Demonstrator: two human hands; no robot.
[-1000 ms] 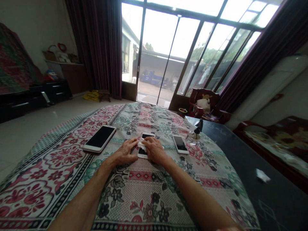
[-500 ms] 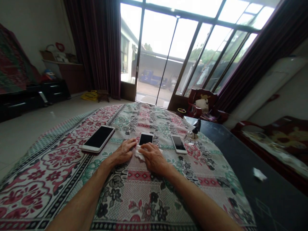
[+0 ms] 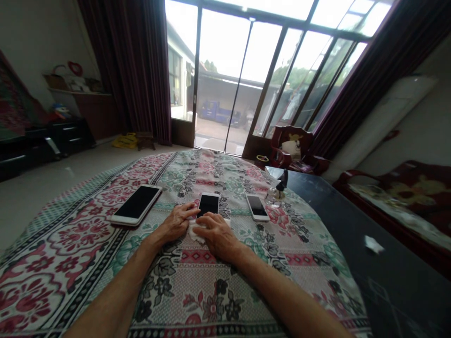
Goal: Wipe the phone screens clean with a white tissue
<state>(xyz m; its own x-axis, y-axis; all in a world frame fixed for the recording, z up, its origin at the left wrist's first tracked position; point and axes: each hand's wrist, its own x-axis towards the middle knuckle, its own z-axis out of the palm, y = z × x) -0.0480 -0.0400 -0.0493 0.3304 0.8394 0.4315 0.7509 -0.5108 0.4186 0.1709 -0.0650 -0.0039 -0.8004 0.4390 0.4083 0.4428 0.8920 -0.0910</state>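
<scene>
Three white-framed smartphones lie face up on a floral tablecloth (image 3: pixel 214 291). The middle smartphone (image 3: pixel 208 205) sits between my hands, its lower end hidden. My right hand (image 3: pixel 218 238) presses a crumpled white tissue (image 3: pixel 194 233) against that end. My left hand (image 3: pixel 177 223) rests beside it, fingertips at the phone's lower left edge. The larger phone (image 3: pixel 136 204) lies to the left of my left hand, and the smaller right phone (image 3: pixel 257 208) lies beyond my right hand, neither touched.
A small glass bird figurine (image 3: pixel 281 190) stands past the right phone. To the right, a dark table top (image 3: pixel 352 263) carries a white paper scrap (image 3: pixel 373 244). A red wooden chair (image 3: pixel 291 145) stands by the glass doors (image 3: pixel 221 80). A tiled floor (image 3: pixel 42 206) lies left.
The tissue has slid from across the middle phone's screen down to its lower end. Both hands have drawn back toward me with it, baring the screen. The view has tilted slightly.
</scene>
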